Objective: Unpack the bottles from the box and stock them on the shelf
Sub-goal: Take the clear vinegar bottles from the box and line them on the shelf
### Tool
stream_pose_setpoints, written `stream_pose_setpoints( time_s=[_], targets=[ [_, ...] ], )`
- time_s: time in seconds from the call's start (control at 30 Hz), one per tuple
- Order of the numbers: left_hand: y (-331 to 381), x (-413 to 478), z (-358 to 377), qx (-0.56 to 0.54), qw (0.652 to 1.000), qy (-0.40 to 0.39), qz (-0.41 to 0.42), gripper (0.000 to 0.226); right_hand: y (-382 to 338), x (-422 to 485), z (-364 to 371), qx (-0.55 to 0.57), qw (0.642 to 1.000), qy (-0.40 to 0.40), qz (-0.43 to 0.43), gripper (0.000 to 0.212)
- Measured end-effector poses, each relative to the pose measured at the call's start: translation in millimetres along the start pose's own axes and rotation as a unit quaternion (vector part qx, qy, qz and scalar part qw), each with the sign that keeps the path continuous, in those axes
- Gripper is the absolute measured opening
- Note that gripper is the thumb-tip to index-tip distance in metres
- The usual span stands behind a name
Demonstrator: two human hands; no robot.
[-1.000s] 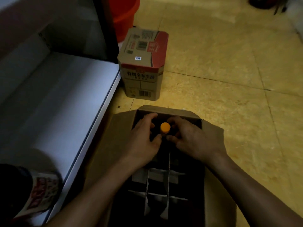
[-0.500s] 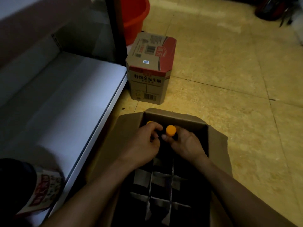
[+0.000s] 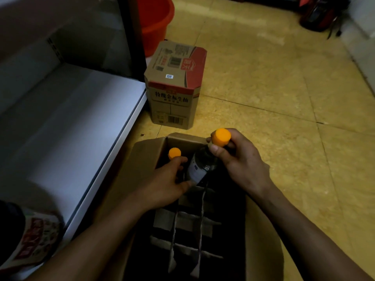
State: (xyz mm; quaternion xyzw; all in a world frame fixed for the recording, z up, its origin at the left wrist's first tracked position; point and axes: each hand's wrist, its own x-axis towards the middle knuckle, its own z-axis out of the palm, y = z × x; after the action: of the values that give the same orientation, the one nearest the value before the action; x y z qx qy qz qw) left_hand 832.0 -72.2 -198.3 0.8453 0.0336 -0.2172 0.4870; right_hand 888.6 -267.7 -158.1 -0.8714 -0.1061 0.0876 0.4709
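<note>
**Item: two soy-sauce-type bottles, coming out of the box**

Location. The open box [image 3: 146, 157] sits on the floor at lower centre of the frame. The lifted bottle [image 3: 198, 169] stands half out of a far cell, its base hidden among the dividers [image 3: 199, 220]. A second bottle [image 3: 174, 153] stands in the far-left cell with only its cap and neck showing.

Grip. The right hand [image 3: 243, 165] pinches the lifted bottle at the neck, thumb and fingers curled just under the orange cap [image 3: 222, 136]. The left hand [image 3: 162, 185] curls its fingers round the second bottle's neck; its thumb lies against the lower edge of the lifted bottle's label.

Key relation. The lifted bottle's long axis is tilted, with the cap toward upper right and the base toward lower left, so the body hangs down and to the left of the grip. The shelf [image 3: 67, 128] lies left of the box, just beside its left flap. The left hand is the nearer to it; the right hand would have to carry its bottle leftward across the box, probably after raising it clear of the dividers.

Appearance. Dark body, pale label round the middle, bright orange cap. Smooth-looking; a neck pinch may let it swing.

Nearby. A labelled bottle [image 3: 34, 236] on the shelf at lower left; a sealed carton [image 3: 174, 88] beyond the box; a red bucket [image 3: 156, 25] at top.
</note>
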Motion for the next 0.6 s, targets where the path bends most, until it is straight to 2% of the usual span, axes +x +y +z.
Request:
stream_pose_setpoints(
  time_s=[0.17, 0.37, 0.5, 0.6],
  targets=[
    [5, -2, 9, -0.044, 0.998, 0.01, 0.038, 0.074, -18, -8, 2, 0.03, 0.998, 0.039, -0.037, 0.018],
    [16, 2, 16, -0.08, 0.992, 0.045, 0.083, 0.086, -37, -14, 0, 0.185, 0.975, 0.097, -0.075, 0.021],
    [23, 2, 21, -0.122, 0.987, 0.054, 0.086, 0.075, -47, -15, -4, 0.257, 0.957, 0.112, -0.073, 0.014],
    [27, -1, 19, -0.169, 0.982, 0.023, 0.083, 0.065, -51, -13, -11, 0.255, 0.961, 0.077, -0.071, 0.02]
  ],
)
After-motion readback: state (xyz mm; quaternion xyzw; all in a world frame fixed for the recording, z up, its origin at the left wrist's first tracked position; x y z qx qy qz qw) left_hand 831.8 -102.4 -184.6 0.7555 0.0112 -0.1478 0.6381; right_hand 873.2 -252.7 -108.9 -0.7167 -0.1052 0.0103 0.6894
